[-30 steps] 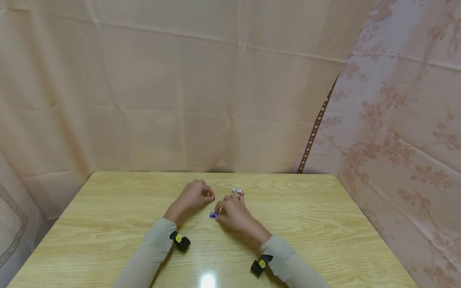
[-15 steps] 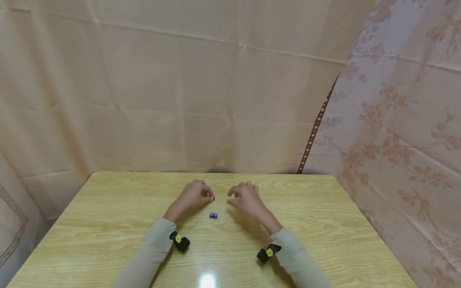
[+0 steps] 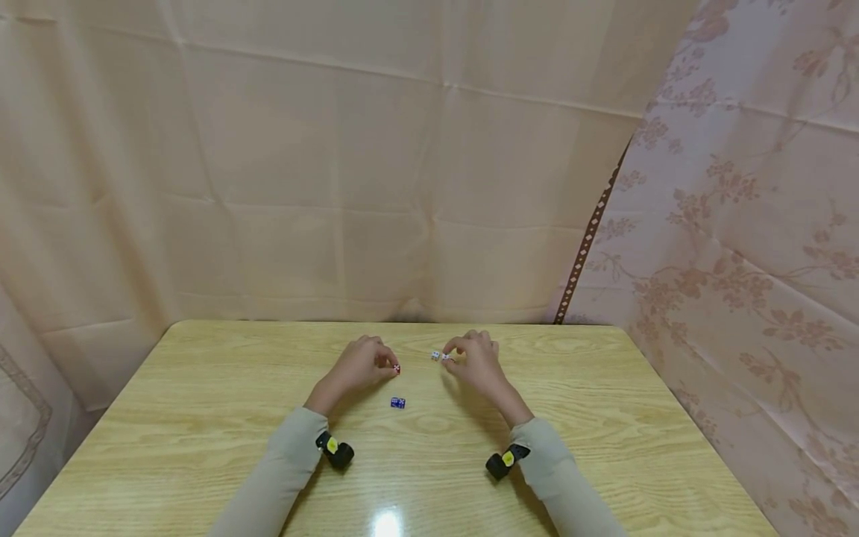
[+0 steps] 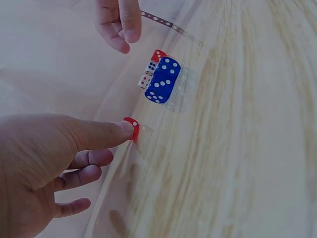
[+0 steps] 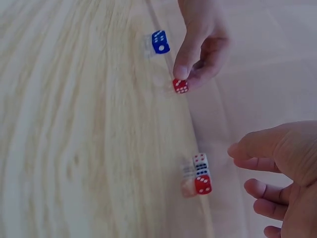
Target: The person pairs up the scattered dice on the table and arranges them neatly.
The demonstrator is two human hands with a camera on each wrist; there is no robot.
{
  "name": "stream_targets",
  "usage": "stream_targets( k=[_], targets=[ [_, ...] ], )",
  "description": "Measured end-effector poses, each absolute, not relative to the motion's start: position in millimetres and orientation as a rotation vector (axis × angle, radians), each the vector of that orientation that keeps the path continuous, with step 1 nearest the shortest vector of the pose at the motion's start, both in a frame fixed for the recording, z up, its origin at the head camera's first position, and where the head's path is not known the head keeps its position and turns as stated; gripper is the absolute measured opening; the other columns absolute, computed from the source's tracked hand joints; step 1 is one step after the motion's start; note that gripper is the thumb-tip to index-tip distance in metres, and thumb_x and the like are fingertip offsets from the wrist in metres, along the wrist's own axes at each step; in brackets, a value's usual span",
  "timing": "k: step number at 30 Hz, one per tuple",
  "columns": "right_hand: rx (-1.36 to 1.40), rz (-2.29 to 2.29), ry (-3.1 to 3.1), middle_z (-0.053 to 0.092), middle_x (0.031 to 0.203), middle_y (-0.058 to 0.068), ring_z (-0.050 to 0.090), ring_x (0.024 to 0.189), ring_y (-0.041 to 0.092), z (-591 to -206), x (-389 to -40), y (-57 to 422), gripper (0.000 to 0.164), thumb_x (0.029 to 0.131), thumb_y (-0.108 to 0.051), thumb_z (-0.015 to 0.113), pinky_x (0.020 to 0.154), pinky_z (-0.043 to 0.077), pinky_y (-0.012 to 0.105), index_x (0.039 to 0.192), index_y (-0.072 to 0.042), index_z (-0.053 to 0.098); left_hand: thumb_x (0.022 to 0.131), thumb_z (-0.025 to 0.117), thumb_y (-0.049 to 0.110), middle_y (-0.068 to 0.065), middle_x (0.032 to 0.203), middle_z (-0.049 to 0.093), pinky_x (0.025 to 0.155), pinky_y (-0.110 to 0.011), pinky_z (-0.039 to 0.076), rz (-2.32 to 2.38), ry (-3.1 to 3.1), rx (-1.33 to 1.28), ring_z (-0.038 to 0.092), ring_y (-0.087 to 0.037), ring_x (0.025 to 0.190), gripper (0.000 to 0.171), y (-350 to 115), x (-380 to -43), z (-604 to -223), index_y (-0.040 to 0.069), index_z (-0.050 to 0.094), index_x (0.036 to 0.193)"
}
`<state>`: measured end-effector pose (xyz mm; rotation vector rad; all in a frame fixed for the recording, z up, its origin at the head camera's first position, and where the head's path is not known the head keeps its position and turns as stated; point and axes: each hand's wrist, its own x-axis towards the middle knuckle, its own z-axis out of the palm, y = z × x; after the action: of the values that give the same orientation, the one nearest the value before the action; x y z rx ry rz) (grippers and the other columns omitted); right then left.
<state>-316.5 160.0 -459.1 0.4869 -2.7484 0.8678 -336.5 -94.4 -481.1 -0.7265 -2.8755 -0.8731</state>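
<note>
In the head view my left hand (image 3: pixel 365 363) pinches a red die (image 3: pixel 397 369) between thumb and finger, down at the table. The thumb lies over that red die (image 4: pixel 132 128) in the left wrist view. My right hand (image 3: pixel 478 364) hovers by two white dice and a second red die, its fingers loosely bent with nothing between them. In the right wrist view a white die (image 5: pixel 200 159), another white die (image 5: pixel 201 171) and the second red die (image 5: pixel 202 185) sit in a row, apart from the fingertips. Two blue dice (image 3: pixel 398 403) stand side by side, nearer me.
The wooden table (image 3: pixel 429 477) has its far edge just beyond the hands. A beige curtain (image 3: pixel 335 186) hangs behind it, and a floral curtain (image 3: pixel 738 261) hangs at the right. Each wrist wears a black camera strap.
My right hand has left the two blue dice and moved back and to the right, beside the white dice. My left hand has stayed in place with its red die.
</note>
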Motion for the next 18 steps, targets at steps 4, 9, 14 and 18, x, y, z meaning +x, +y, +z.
stream_targets(
  k=[4, 9, 14, 18],
  targets=[
    [0.473, 0.862, -2.732, 0.061, 0.099, 0.016, 0.043, 0.096, 0.028, -464.1, -319.7, 163.6, 0.012, 0.084, -0.015, 0.083, 0.084, 0.025, 0.047, 0.092, -0.011, 0.075, 0.086, 0.082, 0.023, 0.007, 0.082, 0.06, 0.078, -0.033, 0.038, -0.872, -2.874, -0.73, 0.048, -0.012, 0.081, 0.004, -94.9, -336.7, -481.0, 0.022, 0.08, 0.09],
    [0.451, 0.856, -2.748, 0.059, 0.101, 0.015, 0.041, 0.096, 0.028, -469.4, -322.2, 167.4, 0.011, 0.084, -0.015, 0.082, 0.085, 0.025, 0.047, 0.09, -0.011, 0.074, 0.087, 0.082, 0.023, 0.008, 0.083, 0.06, 0.078, -0.033, 0.039, -0.86, -2.875, -0.735, 0.048, -0.012, 0.082, 0.005, -94.9, -336.8, -482.2, 0.022, 0.08, 0.09],
    [0.419, 0.852, -2.791, 0.056, 0.099, 0.01, 0.039, 0.095, 0.026, -473.5, -324.4, 169.7, 0.01, 0.086, -0.017, 0.082, 0.083, 0.023, 0.045, 0.09, -0.012, 0.074, 0.087, 0.082, 0.024, 0.008, 0.083, 0.06, 0.077, -0.033, 0.039, -0.848, -2.867, -0.741, 0.048, -0.012, 0.081, 0.004, -94.9, -336.9, -482.6, 0.022, 0.08, 0.09],
    [0.403, 0.848, -2.813, 0.056, 0.097, 0.008, 0.038, 0.093, 0.025, -475.5, -326.0, 170.9, 0.009, 0.086, -0.017, 0.081, 0.082, 0.022, 0.044, 0.089, -0.013, 0.074, 0.086, 0.083, 0.024, 0.008, 0.081, 0.059, 0.076, -0.032, 0.039, -0.848, -2.858, -0.746, 0.048, -0.011, 0.08, 0.005, -94.8, -336.9, -481.8, 0.021, 0.08, 0.089]
  ],
)
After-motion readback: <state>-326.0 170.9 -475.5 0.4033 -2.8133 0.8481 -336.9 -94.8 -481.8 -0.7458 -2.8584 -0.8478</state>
